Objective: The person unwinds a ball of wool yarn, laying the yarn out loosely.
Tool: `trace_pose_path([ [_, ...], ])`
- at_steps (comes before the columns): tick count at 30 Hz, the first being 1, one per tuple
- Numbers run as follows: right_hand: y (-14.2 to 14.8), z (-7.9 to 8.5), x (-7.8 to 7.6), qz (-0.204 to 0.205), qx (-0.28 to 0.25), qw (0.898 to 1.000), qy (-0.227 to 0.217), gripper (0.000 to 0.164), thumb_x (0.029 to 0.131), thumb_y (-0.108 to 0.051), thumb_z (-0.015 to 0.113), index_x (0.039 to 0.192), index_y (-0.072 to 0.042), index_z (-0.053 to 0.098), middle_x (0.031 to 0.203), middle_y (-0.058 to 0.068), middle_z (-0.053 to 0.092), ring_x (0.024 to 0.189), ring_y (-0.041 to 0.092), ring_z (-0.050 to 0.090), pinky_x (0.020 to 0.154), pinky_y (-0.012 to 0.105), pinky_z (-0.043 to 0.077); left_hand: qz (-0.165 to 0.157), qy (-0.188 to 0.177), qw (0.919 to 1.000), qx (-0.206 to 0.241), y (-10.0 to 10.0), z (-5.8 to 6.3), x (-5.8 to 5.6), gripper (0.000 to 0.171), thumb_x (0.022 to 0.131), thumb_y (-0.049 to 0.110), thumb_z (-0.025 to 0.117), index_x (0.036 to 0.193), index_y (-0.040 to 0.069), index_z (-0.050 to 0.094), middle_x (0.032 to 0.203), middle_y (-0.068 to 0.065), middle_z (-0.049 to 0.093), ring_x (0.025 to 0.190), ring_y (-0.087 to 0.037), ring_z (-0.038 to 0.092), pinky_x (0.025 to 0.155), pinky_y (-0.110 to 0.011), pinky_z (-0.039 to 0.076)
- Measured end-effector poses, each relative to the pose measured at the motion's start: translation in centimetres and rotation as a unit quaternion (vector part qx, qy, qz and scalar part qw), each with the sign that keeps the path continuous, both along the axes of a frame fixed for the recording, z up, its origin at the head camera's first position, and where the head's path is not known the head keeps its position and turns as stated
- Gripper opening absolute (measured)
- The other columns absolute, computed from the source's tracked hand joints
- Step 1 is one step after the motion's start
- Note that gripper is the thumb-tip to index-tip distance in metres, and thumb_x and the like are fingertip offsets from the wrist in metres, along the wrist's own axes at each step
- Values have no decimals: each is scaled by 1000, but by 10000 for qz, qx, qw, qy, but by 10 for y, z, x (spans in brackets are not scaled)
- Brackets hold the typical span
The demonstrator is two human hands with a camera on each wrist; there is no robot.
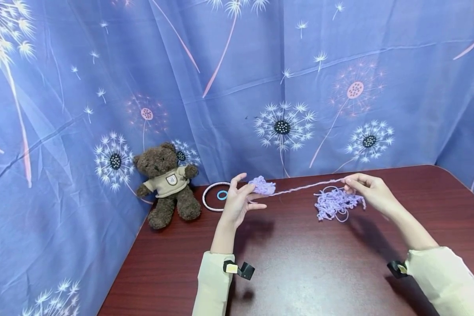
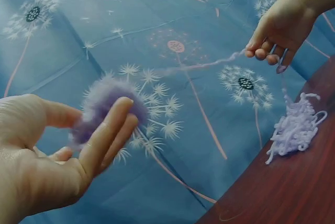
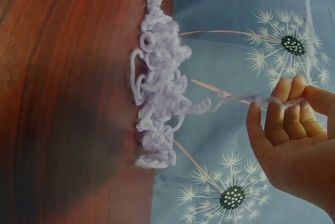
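Note:
My left hand (image 1: 237, 202) holds a small fuzzy bundle of lavender yarn (image 1: 263, 186) between thumb and fingers, raised over the table. From it a strand (image 1: 306, 187) stretches across to my right hand (image 1: 371, 189), which pinches it between thumb and fingertips. Below the right hand, a loose, curly pile of the same yarn (image 1: 333, 205) lies on the table. In the right wrist view, a kinked length of yarn (image 3: 209, 103) runs from the pile up over the right fingers. The left wrist view shows the bundle (image 2: 112, 103) blurred, partly covered by the fingers.
A brown teddy bear (image 1: 162, 184) in a beige shirt sits at the table's back left. Beside it lie a white ring (image 1: 206, 205), partly hidden by the left hand, and a small blue ring (image 1: 222, 195). A blue dandelion-print curtain (image 1: 229, 123) hangs behind the dark red table (image 1: 284, 259).

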State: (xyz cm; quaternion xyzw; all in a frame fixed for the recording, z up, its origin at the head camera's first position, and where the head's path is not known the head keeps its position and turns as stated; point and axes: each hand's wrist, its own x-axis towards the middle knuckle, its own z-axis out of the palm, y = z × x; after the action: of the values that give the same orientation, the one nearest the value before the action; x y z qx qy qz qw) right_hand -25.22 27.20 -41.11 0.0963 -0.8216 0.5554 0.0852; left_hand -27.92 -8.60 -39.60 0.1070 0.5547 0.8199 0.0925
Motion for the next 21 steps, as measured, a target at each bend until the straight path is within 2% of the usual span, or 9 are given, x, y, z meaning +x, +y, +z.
trace_pose_path([
  [3, 2, -1, -1, 29, -34, 10000, 14, 19, 101, -22, 53, 96, -34, 66, 77, -22, 67, 74, -5, 63, 69, 11, 51, -191, -93, 9998, 61, 1, -2, 0, 29, 101, 5, 43, 129, 11, 43, 105, -3, 57, 89, -25, 68, 75, -45, 61],
  [6, 4, 0, -1, 31, -21, 10000, 47, 19, 101, -20, 52, 98, -32, 67, 77, -24, 66, 75, -5, 63, 69, 10, 51, -360, -57, 9992, 166, 2, -3, 0, 20, 102, 6, 41, 115, 11, 55, 119, -3, 54, 92, -27, 64, 81, -48, 60],
  [8, 4, 0, -1, 10, 10, 10000, 51, 18, 101, -21, 52, 98, -30, 67, 77, -24, 66, 74, -5, 63, 69, 10, 50, -340, -2, 9992, 206, 3, -4, 0, 18, 102, 7, 42, 107, 14, 58, 118, -3, 55, 89, -25, 64, 80, -47, 60],
  [12, 2, 1, -2, 18, 17, 10000, 49, 15, 101, -23, 53, 100, -25, 68, 77, -22, 67, 74, -6, 62, 71, 10, 51, 51, 104, 9994, 315, 5, -3, 0, 14, 97, -2, 49, 99, 12, 53, 101, -3, 57, 78, -16, 66, 74, -38, 62],
  [16, 5, 1, -2, -27, 13, 10000, 67, 15, 100, -23, 54, 100, -26, 68, 77, -21, 67, 74, -5, 63, 69, 10, 50, 586, -27, 9968, 551, 2, 0, -1, 24, 90, -12, 53, 99, 9, 45, 93, -5, 55, 73, -11, 66, 70, -34, 62],
  [19, 13, 0, -2, -112, -19, 9999, 72, 15, 100, -22, 54, 100, -26, 68, 76, -23, 67, 72, -4, 63, 69, 8, 48, 706, -111, 9954, 639, -5, 2, -1, 34, 87, -16, 53, 107, 9, 41, 98, -8, 55, 78, -14, 67, 70, -35, 62],
  [21, 21, 0, -3, -200, -20, 9998, 55, 15, 100, -22, 54, 101, -25, 68, 76, -24, 67, 72, -4, 63, 71, 6, 46, 645, -136, 9959, 618, -11, 4, -2, 38, 86, -17, 52, 113, 9, 41, 102, -8, 55, 82, -15, 66, 71, -35, 62],
])
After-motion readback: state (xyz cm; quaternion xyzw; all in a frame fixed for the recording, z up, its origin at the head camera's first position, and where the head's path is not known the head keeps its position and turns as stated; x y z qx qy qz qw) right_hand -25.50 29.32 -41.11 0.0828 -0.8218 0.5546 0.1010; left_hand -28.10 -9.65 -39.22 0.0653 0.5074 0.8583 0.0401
